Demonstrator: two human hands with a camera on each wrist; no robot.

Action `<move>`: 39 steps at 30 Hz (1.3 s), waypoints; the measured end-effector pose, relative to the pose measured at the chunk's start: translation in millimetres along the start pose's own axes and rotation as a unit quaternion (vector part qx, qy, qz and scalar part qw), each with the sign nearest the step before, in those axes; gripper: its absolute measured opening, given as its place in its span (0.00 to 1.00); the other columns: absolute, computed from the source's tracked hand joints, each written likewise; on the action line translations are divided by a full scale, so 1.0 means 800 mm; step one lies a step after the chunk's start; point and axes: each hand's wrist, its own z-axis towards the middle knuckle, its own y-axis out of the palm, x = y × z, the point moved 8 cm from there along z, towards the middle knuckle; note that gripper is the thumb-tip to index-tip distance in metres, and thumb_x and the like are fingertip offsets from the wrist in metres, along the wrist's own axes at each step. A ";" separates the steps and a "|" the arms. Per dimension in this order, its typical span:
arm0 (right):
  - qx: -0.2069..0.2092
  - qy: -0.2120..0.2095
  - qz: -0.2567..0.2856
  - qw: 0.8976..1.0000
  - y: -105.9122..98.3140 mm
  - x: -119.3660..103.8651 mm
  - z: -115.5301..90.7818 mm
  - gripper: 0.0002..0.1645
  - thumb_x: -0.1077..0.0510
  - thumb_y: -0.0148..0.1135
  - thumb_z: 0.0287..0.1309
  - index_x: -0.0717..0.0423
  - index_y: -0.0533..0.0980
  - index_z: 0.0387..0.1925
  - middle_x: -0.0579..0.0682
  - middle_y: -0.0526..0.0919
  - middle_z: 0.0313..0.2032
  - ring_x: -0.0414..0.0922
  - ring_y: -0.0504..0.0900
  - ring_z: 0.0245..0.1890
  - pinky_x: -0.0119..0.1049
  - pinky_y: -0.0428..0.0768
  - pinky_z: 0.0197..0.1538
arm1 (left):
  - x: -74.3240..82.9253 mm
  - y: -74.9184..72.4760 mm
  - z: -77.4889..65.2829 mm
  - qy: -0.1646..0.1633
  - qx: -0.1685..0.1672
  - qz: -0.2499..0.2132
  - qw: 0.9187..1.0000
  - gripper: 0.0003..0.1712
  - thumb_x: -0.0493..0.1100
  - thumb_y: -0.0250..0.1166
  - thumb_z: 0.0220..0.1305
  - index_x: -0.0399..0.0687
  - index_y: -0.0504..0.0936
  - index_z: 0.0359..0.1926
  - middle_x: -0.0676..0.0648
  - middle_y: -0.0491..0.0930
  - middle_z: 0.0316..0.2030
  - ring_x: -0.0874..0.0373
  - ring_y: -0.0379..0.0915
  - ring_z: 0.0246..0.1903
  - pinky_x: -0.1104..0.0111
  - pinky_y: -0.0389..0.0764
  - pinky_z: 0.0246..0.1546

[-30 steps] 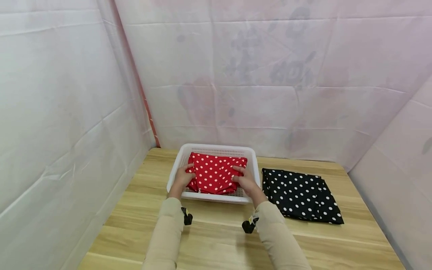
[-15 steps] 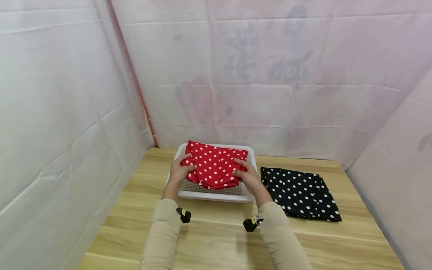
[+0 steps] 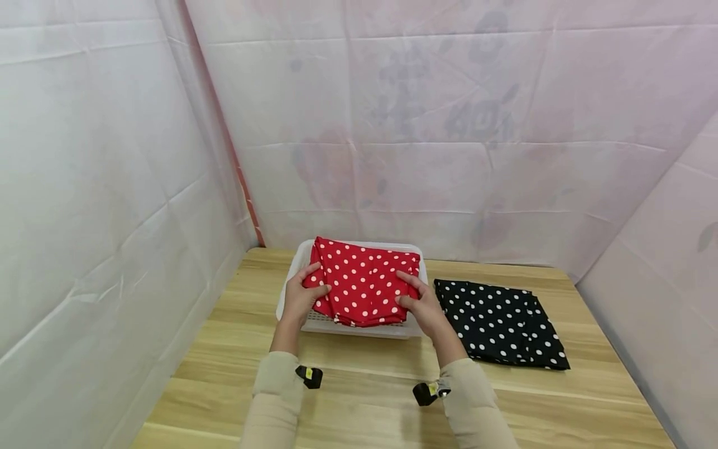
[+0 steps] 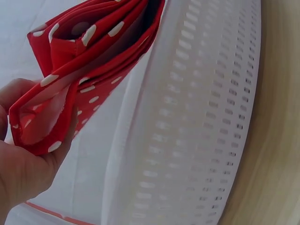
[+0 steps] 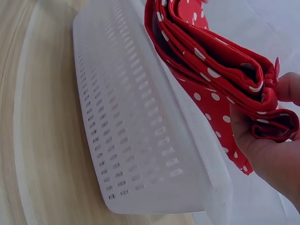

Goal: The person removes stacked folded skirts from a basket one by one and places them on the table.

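A folded red cloth with white polka dots [image 3: 364,284] is held by both hands above a white perforated plastic basket [image 3: 359,332]. My left hand [image 3: 300,296] grips its left edge, and my right hand [image 3: 423,305] grips the right edge. In the left wrist view, thumb and fingers of the left hand [image 4: 33,159] pinch a looped fold of the red cloth [image 4: 89,56]. Stacked layers of the cloth [image 5: 211,65] show in the right wrist view, pinched by the right hand [image 5: 267,150]. Both wrist views show the cloth over the basket's rim.
To the right of the basket, a folded black cloth with white dots [image 3: 499,324] lies flat on the wooden table [image 3: 359,405]. Pale sheet walls [image 3: 359,125] stand at the back and on both sides.
Both hands have lifted the red cloth from inside the basket to above its rim, and it now sits slightly nearer and to the right. The black cloth stays put.
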 end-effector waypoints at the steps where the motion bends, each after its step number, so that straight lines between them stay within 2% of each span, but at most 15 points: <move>1: 0.002 0.000 0.006 1.000 -0.001 0.000 -0.003 0.36 0.73 0.55 0.54 0.51 0.65 0.65 0.56 0.57 0.63 0.53 0.64 0.57 0.35 0.76 0.48 | 0.002 0.000 -0.004 0.004 0.001 0.002 1.000 0.33 0.28 0.67 0.50 0.50 0.74 0.59 0.45 0.62 0.62 0.48 0.63 0.55 0.58 0.76 0.46; 4: 0.005 0.000 0.029 1.000 -0.004 -0.001 -0.013 0.39 0.74 0.55 0.53 0.48 0.63 0.66 0.55 0.54 0.64 0.54 0.62 0.58 0.35 0.76 0.48 | 0.008 0.001 -0.018 0.013 0.004 0.001 1.000 0.34 0.26 0.66 0.50 0.49 0.73 0.60 0.44 0.63 0.61 0.47 0.63 0.55 0.58 0.77 0.44; 8: -0.012 -0.005 0.067 0.998 -0.002 -0.005 -0.029 0.41 0.75 0.54 0.53 0.49 0.61 0.68 0.55 0.52 0.66 0.55 0.60 0.60 0.38 0.76 0.50 | 0.010 -0.004 -0.035 0.022 0.011 -0.002 1.000 0.34 0.26 0.65 0.50 0.48 0.73 0.60 0.43 0.64 0.60 0.46 0.64 0.54 0.59 0.78 0.43; 12: -0.018 -0.009 0.092 0.996 -0.002 -0.004 -0.041 0.41 0.76 0.56 0.52 0.51 0.61 0.67 0.57 0.55 0.64 0.56 0.62 0.59 0.39 0.76 0.50 | 0.009 -0.008 -0.050 0.029 0.017 -0.001 0.999 0.34 0.27 0.66 0.51 0.50 0.73 0.60 0.44 0.64 0.59 0.47 0.64 0.54 0.59 0.78 0.41; 17: -0.011 -0.005 0.077 0.997 -0.006 0.001 -0.055 0.41 0.73 0.60 0.51 0.51 0.64 0.66 0.57 0.59 0.62 0.56 0.66 0.56 0.40 0.77 0.48 | 0.006 -0.012 -0.065 0.035 0.017 -0.011 0.999 0.33 0.27 0.65 0.51 0.49 0.74 0.59 0.44 0.64 0.59 0.48 0.63 0.55 0.58 0.79 0.40; 23: -0.012 -0.017 0.054 0.998 -0.011 0.001 -0.068 0.39 0.71 0.61 0.51 0.52 0.65 0.65 0.58 0.60 0.61 0.56 0.67 0.55 0.41 0.78 0.46 | 0.002 -0.015 -0.080 0.039 0.024 -0.016 0.999 0.32 0.28 0.66 0.50 0.49 0.75 0.59 0.44 0.65 0.58 0.47 0.64 0.54 0.58 0.79 0.40; 33: -0.007 -0.029 0.053 0.998 -0.019 0.002 -0.092 0.30 0.70 0.60 0.54 0.62 0.68 0.61 0.62 0.65 0.56 0.53 0.72 0.49 0.42 0.79 0.43 | -0.005 -0.010 -0.100 0.031 0.009 -0.053 0.998 0.31 0.27 0.64 0.52 0.49 0.75 0.58 0.44 0.67 0.57 0.46 0.68 0.52 0.59 0.80 0.38; 39: -0.007 -0.041 0.067 0.997 -0.022 0.009 -0.105 0.27 0.69 0.59 0.55 0.67 0.69 0.58 0.64 0.67 0.53 0.52 0.77 0.44 0.44 0.81 0.39 | -0.010 -0.010 -0.117 0.043 -0.004 -0.055 0.998 0.31 0.25 0.65 0.50 0.46 0.76 0.57 0.43 0.69 0.56 0.46 0.71 0.50 0.59 0.79 0.38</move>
